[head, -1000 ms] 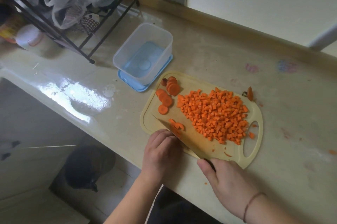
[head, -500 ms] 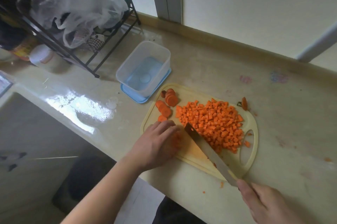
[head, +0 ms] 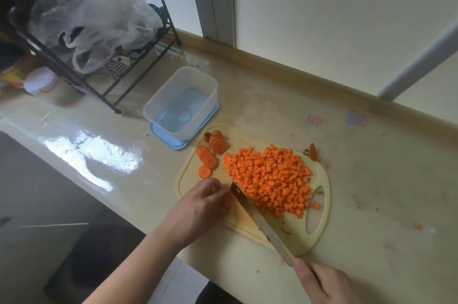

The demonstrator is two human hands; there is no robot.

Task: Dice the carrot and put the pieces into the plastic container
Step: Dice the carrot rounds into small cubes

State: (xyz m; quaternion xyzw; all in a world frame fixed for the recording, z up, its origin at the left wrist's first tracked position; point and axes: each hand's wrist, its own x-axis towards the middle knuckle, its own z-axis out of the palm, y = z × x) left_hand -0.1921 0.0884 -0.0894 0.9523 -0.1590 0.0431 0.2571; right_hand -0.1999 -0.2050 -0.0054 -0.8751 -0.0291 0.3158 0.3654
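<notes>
Right hand (head: 322,284) grasps the knife (head: 257,217) against the diced carrot pile (head: 270,179) on the cutting board (head: 319,229); left hand (head: 200,207), fingers curled, pinches small carrot pieces (head: 227,202).

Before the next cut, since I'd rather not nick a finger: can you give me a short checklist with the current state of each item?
1. Right hand grips the steel knife: ok.
2. Left hand fingertips curled back from the blade: cannot tell, they sit right beside it.
3. Beige plastic cutting board fully on the counter: not ok, its near edge reaches the counter's lip.
4. Orange carrot slices left to dice: ok.
5. Clear plastic container open, within reach: ok.
</notes>
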